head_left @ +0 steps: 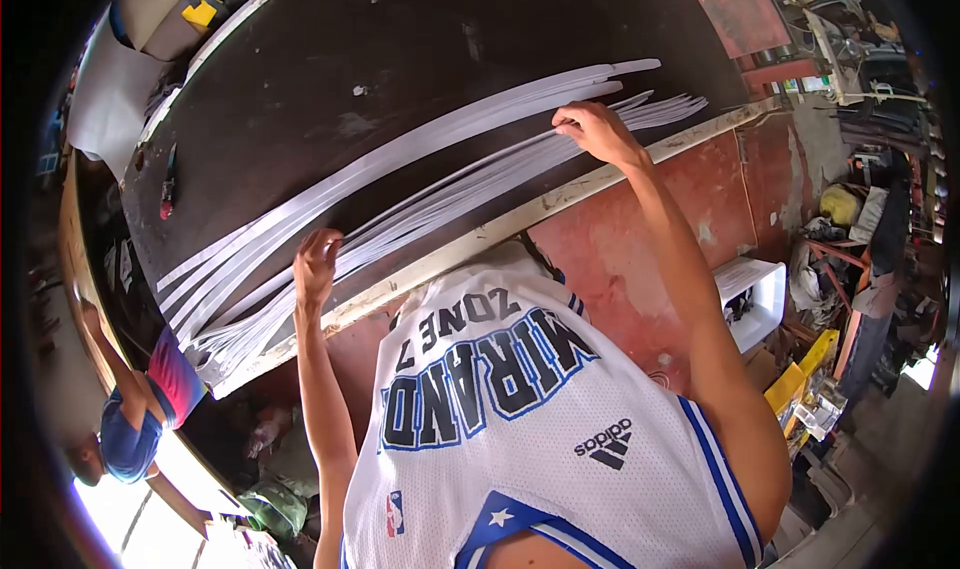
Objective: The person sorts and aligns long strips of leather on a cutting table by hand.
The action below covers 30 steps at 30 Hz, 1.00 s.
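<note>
Long, thin white strips (450, 191) lie in a loose bundle along the near edge of the dark tabletop. Beyond them, wider white strips (390, 154) curve across the surface, their ends fanned out at the left. My left hand (317, 265) is closed, its fingertips pinched at the near bundle toward the left. Farther right, my right hand (602, 134) pinches the upper edge of the same bundle with thumb and fingers. One strip edge runs between the two hands; how many strips each holds is hidden.
A red-handled tool (168, 197) lies at the table's left. The table (480, 44) has a worn pale front edge (480, 234). Another person (135, 434) is at the lower left. A white box (755, 294) and cluttered shelves (870, 99) stand at right.
</note>
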{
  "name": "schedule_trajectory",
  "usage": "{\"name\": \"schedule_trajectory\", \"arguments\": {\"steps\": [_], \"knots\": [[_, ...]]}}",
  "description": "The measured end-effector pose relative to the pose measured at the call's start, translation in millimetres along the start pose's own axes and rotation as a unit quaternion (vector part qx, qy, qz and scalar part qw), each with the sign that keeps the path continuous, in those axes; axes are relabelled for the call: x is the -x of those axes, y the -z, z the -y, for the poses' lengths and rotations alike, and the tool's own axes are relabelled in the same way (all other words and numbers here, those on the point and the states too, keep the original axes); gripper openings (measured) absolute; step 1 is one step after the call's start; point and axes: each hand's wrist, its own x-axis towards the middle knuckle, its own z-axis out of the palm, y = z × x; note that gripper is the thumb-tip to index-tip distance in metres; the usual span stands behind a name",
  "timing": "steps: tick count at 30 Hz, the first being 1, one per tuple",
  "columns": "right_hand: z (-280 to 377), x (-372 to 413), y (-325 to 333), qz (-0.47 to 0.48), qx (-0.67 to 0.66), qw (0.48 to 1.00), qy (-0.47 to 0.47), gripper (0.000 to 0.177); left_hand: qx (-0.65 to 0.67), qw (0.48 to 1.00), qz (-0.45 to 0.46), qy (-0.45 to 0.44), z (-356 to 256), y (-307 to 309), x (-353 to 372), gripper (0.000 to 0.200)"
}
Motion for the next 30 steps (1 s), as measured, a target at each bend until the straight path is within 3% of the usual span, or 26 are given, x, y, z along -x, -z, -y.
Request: {"name": "schedule_trajectory", "arguments": {"steps": [10, 12, 14, 16, 25, 30], "knots": [[8.0, 7.5, 7.7, -0.013, -0.005, 0.999, 0.045, 0.012, -0.034, 0.998, 0.001, 0.046, 17.9, 30.0, 32.5, 0.009], [-9.0, 8.5, 16.2, -0.094, 0.030, 0.994, 0.043, 0.014, -0.021, 0.997, -0.003, 0.070, 16.8, 31.7, 35.1, 0.008], [-32.6, 13.6, 33.1, -0.133, 0.128, 0.982, -0.029, 0.017, 0.009, 0.997, 0.012, 0.080, 15.6, 30.6, 36.1, 0.009], [-49.1, 17.3, 52.2, -0.108, 0.151, 0.980, -0.077, 0.019, 0.008, 0.996, 0.013, 0.087, 14.3, 28.5, 36.1, 0.010], [-63.3, 24.8, 70.3, -0.013, 0.086, 0.994, -0.069, 0.032, 0.030, 0.990, -0.009, 0.136, 22.0, 23.5, 44.4, 0.009], [-56.6, 21.3, 70.0, -0.010, 0.062, 0.994, -0.086, 0.037, -0.047, 0.994, -0.041, 0.085, 30.2, 17.0, 45.0, 0.010]]}}
